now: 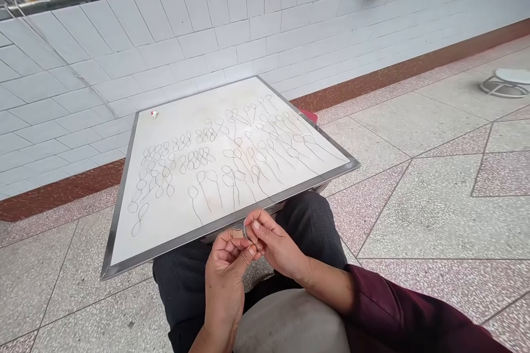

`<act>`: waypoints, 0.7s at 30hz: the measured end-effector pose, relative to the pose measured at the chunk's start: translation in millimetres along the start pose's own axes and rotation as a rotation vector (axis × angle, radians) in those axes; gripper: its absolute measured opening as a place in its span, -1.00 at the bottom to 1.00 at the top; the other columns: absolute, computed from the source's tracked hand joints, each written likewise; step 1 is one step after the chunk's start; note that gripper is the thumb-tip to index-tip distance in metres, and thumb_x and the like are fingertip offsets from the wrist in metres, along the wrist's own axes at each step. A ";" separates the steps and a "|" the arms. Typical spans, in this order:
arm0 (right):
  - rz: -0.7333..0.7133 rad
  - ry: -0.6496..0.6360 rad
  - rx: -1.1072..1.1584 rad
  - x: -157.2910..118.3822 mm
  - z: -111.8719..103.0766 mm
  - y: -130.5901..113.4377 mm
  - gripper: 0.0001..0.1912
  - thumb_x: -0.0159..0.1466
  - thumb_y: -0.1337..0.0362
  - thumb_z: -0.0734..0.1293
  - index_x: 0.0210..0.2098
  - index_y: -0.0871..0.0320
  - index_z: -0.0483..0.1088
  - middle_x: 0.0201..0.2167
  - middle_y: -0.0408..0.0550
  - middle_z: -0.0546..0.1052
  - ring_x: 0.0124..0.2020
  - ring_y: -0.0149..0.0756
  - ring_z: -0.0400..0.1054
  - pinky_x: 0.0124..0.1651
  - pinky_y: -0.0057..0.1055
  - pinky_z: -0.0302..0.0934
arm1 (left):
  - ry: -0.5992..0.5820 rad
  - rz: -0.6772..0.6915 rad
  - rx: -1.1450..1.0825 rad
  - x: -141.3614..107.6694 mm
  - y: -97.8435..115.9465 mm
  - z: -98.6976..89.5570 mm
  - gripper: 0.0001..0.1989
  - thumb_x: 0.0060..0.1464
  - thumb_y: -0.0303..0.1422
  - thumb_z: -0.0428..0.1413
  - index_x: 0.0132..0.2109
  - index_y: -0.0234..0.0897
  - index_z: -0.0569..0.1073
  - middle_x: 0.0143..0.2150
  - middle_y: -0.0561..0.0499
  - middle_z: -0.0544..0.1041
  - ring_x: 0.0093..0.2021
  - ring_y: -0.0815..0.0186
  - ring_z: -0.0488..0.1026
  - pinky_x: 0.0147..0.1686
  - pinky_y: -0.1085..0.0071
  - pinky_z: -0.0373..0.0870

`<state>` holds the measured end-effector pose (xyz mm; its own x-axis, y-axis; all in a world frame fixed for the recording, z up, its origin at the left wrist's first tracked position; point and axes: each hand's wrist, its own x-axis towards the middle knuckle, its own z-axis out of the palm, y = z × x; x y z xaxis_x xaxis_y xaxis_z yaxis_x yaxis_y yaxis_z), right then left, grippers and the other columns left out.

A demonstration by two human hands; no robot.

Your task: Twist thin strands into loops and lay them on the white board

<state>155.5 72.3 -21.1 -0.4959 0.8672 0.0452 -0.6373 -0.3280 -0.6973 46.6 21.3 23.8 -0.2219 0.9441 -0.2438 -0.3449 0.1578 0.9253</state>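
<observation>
"Could you see where the wire [244, 230] was?"

"Between the two hands, above the lap [310, 223], by the near edge of the tabletop [165, 237]. The left hand [229, 270] pinched it between thumb and fingers; the right hand [276, 244] was closed on it too, thumb against forefinger. Just how it ran among the fingertips, I couldn't tell."

"What worried you?"

"How thin it was. I thought that if one pinch slackened, the wire could spring out, and with nothing but the lap and the floor [439, 215] below, it might have been hard to find again. A pull too hard from either side could have kinked it or drawn the loop out of round."

"And the ones laid out?"

"On the right were single-loop wires [197, 209], some overlapping, a few with tails at the near edge. A sleeve [381, 300] or forearm brushing those tails could, I felt, have dragged several off together or hooked them into a tangle."

"The left side looked neater."

"Yes, the double-loop wires [194, 162] lay in rough rows there. But they crowded one another, so a bump to the tabletop could have mixed them."
</observation>
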 end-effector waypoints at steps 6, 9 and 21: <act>-0.005 0.008 -0.035 -1.3 -3.1 1.1 -0.66 0.36 -0.05 0.35 -0.15 0.10 0.36 -0.49 -0.26 0.29 -0.55 -0.49 0.06 -0.51 -0.55 0.03 | -0.011 0.008 0.033 0.4 -0.4 -1.1 -0.74 -0.10 -0.34 0.40 -0.31 -0.28 0.48 -0.39 0.04 0.56 -0.42 0.36 0.49 -0.37 0.44 0.41; -0.030 -0.018 -0.168 -1.5 -6.9 -5.0 -0.66 0.39 -0.05 0.31 -0.14 0.11 0.37 -0.49 -0.26 0.32 -0.54 -0.50 0.10 -0.45 -0.52 0.05 | 0.001 -0.011 0.078 1.3 1.4 -3.7 -0.65 -0.09 -0.32 0.40 -0.15 -0.26 0.50 -0.39 0.06 0.54 -0.40 0.34 0.51 -0.34 0.41 0.43; 0.060 -0.240 -0.316 1.3 -14.2 -26.9 -0.74 0.27 0.10 0.46 -0.25 0.15 0.40 -0.46 -0.23 0.47 -0.47 -0.45 0.37 -0.36 -0.44 0.30 | -0.076 -0.029 0.257 3.5 -5.8 -16.3 -0.57 -0.05 -0.29 0.36 -0.02 -0.21 0.45 -0.40 0.10 0.53 -0.48 0.37 0.48 -0.52 0.50 0.28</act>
<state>180.4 87.5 -12.5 -0.6740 0.7259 0.1373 -0.4091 -0.2119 -0.8876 32.9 19.0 12.8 -0.1427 0.9557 -0.2576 -0.1055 0.2441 0.9640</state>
